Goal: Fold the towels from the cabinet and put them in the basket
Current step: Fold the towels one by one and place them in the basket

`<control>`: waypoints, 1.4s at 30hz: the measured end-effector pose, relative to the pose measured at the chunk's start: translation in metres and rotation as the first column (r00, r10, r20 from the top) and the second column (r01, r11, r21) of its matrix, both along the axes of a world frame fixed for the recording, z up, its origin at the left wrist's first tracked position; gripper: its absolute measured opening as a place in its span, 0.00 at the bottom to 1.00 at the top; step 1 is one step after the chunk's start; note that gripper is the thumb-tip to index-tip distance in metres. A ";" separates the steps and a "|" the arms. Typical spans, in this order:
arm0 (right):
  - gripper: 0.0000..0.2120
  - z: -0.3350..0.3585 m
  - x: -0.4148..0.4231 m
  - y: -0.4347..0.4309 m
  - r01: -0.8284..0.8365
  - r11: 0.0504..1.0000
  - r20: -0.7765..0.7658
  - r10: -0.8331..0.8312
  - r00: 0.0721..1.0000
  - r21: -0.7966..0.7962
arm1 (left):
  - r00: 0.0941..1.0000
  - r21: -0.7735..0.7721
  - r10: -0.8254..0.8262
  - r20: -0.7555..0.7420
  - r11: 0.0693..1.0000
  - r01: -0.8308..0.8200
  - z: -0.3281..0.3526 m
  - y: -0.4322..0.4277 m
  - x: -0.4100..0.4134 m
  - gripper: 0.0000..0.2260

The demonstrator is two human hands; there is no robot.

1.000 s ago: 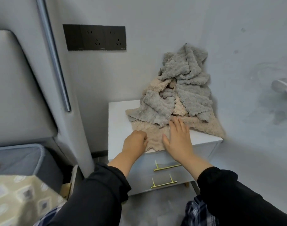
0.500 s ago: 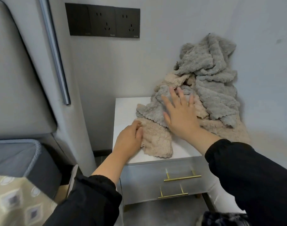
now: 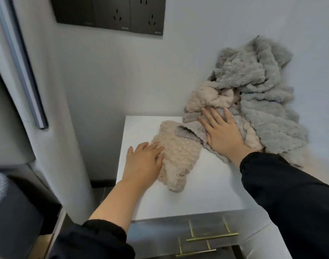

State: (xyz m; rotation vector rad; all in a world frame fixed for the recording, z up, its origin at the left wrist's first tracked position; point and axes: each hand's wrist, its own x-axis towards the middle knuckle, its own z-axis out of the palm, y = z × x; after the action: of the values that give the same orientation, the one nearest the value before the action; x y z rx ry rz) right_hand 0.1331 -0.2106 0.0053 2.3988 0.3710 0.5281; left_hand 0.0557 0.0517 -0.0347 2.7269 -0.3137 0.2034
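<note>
The left hand [image 3: 144,162] lies flat, fingers [image 3: 156,146] straight and holding nothing, pressing the left edge of a crumpled beige towel [image 3: 178,156] on the cabinet top [image 3: 206,184]. The right hand [image 3: 222,136], also spread and gripping nothing, rests on the grey-and-beige towel pile [image 3: 262,101] heaped beyond its fingertips. Best to hold the pile back while sliding the beige towel clear, then smooth it flat before folding
</note>
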 end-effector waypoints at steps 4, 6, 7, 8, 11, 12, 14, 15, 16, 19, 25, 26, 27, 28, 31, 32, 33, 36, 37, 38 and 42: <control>0.30 0.006 0.003 -0.019 0.081 0.996 -0.027 -0.082 0.996 -0.044 | 0.997 0.004 0.061 0.044 0.998 -0.062 0.004 0.007 0.004 0.12; 0.27 0.007 0.006 -0.024 0.082 0.993 -0.007 -0.083 0.997 -0.086 | 0.990 -0.010 0.118 0.082 0.993 -0.117 0.005 0.014 0.005 0.10; 0.27 0.007 0.005 -0.023 0.085 0.991 -0.003 -0.086 0.996 -0.100 | 0.985 -0.026 0.149 0.089 0.989 -0.147 0.005 0.018 0.005 0.10; 0.28 0.006 0.005 -0.022 0.082 0.991 0.001 -0.082 0.997 -0.107 | 0.980 -0.040 0.177 0.086 0.984 -0.174 0.005 0.023 0.006 0.09; 0.27 0.001 -0.002 -0.021 0.016 0.993 0.019 -0.014 1.000 -0.116 | 0.973 -0.135 0.221 0.061 0.968 -0.211 0.002 0.032 0.008 0.09; 0.28 -0.001 -0.007 -0.021 -0.022 0.995 0.027 0.025 0.999 -0.095 | 0.973 -0.190 0.225 0.047 0.959 -0.212 0.002 0.034 0.007 0.09; 0.28 -0.004 -0.019 -0.020 -0.097 0.995 0.058 0.099 0.993 -0.040 | 0.975 -0.270 0.221 -0.005 0.939 -0.214 0.005 0.034 0.005 0.09; 0.27 -0.005 -0.028 -0.016 -0.118 0.993 0.063 0.118 0.991 0.003 | 0.975 -0.299 0.220 -0.034 0.929 -0.220 0.009 0.033 0.003 0.09; 0.27 -0.006 -0.039 -0.009 -0.129 0.990 0.066 0.125 0.990 0.060 | 0.973 -0.320 0.222 -0.062 0.919 -0.230 0.014 0.032 0.000 0.09; 0.26 -0.006 -0.074 0.023 -0.088 0.934 0.029 0.084 0.996 0.347 | 0.966 -0.398 0.245 -0.088 0.880 -0.259 0.033 0.028 -0.009 0.10; 0.41 -0.012 -0.136 0.079 0.170 0.459 -0.313 0.256 0.915 0.872 | 0.983 -0.677 0.129 -0.132 0.713 -0.184 0.068 0.016 -0.034 0.12; 0.41 -0.014 -0.141 0.084 0.161 0.452 -0.315 0.290 0.904 0.878 | 0.985 -0.699 0.084 -0.149 0.695 -0.165 0.071 0.014 -0.038 0.11; 0.40 -0.015 -0.145 0.086 0.138 0.466 -0.309 0.313 0.898 0.874 | 0.985 -0.722 0.041 -0.170 0.675 -0.153 0.073 0.012 -0.042 0.10; 0.39 -0.014 -0.148 0.089 0.118 0.468 -0.296 0.326 0.898 0.876 | 0.981 -0.738 0.008 -0.193 0.658 -0.150 0.075 0.010 -0.048 0.10; 0.28 -0.011 -0.159 0.090 0.082 0.266 -0.156 0.270 0.950 0.961 | 0.979 -0.732 0.013 -0.205 0.662 -0.162 0.076 0.006 -0.060 0.08; 0.23 -0.008 -0.164 0.089 0.090 0.170 -0.127 0.223 0.967 0.981 | 0.980 -0.744 0.028 -0.197 0.646 -0.168 0.074 0.006 -0.062 0.08; 0.18 -0.004 -0.168 0.088 0.121 0.088 -0.136 0.197 0.971 0.989 | 0.978 -0.777 0.037 -0.203 0.601 -0.184 0.073 0.006 -0.064 0.07; 0.16 0.010 -0.179 0.086 0.310 -0.070 -0.271 0.332 0.904 0.948 | 0.948 -0.889 -0.001 -0.318 0.347 -0.298 0.073 0.006 -0.066 0.07; 0.24 0.012 -0.183 0.086 0.377 -0.044 -0.329 0.403 0.854 0.925 | 0.936 -0.910 -0.039 -0.351 0.252 -0.330 0.074 0.005 -0.067 0.07; 0.34 0.012 -0.186 0.087 0.415 0.008 -0.375 0.447 0.812 0.910 | 0.926 -0.920 -0.079 -0.369 0.169 -0.352 0.076 0.003 -0.068 0.07; 0.47 0.004 -0.189 0.103 0.274 0.116 -0.296 0.466 0.834 0.955 | 0.923 -0.934 -0.146 -0.356 0.078 -0.348 0.080 0.000 -0.068 0.08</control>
State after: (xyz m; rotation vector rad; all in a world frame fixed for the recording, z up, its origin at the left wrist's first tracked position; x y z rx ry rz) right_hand -0.0561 -0.1081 0.0092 4.0045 0.5307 -0.0024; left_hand -0.0125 0.0518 0.0454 1.2434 0.1579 -0.0789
